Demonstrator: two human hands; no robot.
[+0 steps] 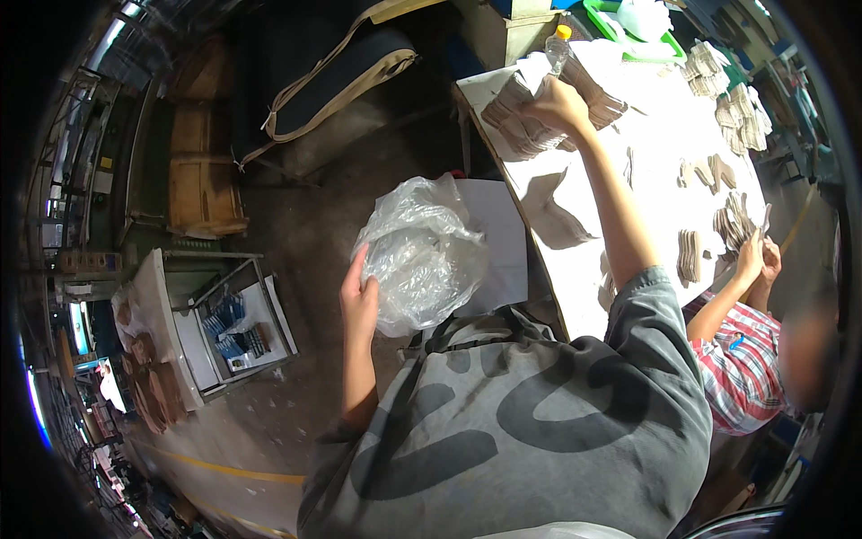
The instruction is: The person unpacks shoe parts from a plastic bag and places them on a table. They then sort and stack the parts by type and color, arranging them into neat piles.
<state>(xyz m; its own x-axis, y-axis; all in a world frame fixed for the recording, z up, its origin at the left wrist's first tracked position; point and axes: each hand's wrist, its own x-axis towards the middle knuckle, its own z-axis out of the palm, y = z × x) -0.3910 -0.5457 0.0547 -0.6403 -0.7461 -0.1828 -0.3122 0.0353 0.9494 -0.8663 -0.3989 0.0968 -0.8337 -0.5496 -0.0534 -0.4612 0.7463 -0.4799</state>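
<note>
My left hand (359, 305) is closed on the rim of a clear plastic bag (417, 269), held in front of my body with its mouth spread wide. I see only crumpled film inside the bag. At the far left corner of the white table, my right hand (558, 106) reaches out and grips a stack of thin greyish-beige pieces (519, 126), which look like fabric. Its fingertips are partly hidden against the stack. Another similar stack (600, 85) stands close beside that hand, along with a clear bottle with a yellow cap (558, 49).
More bundles (743, 117) and small stacks (690, 256) lie across the white table (646, 180). A green tray (660, 45) stands at the far end. On the right, a co-worker in a checked shirt (741, 359) handles similar pieces. A metal-framed cart (238, 332) stands left.
</note>
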